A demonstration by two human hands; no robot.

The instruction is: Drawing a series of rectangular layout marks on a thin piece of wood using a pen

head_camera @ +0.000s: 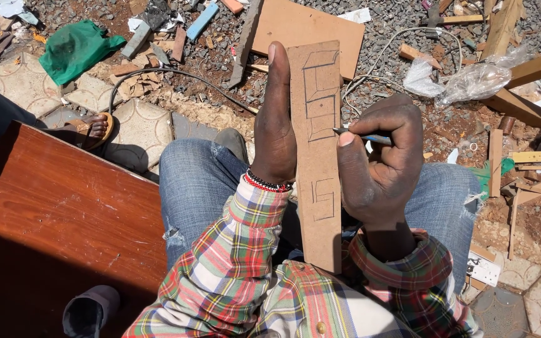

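A long narrow strip of brown board (318, 181) with pencilled outlines stands upright over my lap. My left hand (275, 122) grips its left edge, fingers stretched up along the side, a beaded band at the wrist. My right hand (380, 153) is closed around a blue pen (370, 137), its tip touching the strip's right edge about midway up. Both sleeves are plaid; my knees in blue jeans (198, 181) lie under the strip.
A reddish-brown wooden panel (57, 213) lies at my left. Another person's sandalled foot (92, 128) rests beside it. Gravel ahead holds a flat board (308, 28), wood offcuts (527, 109), a clear plastic bag (471, 78), a green bag (76, 47) and a cable (176, 74).
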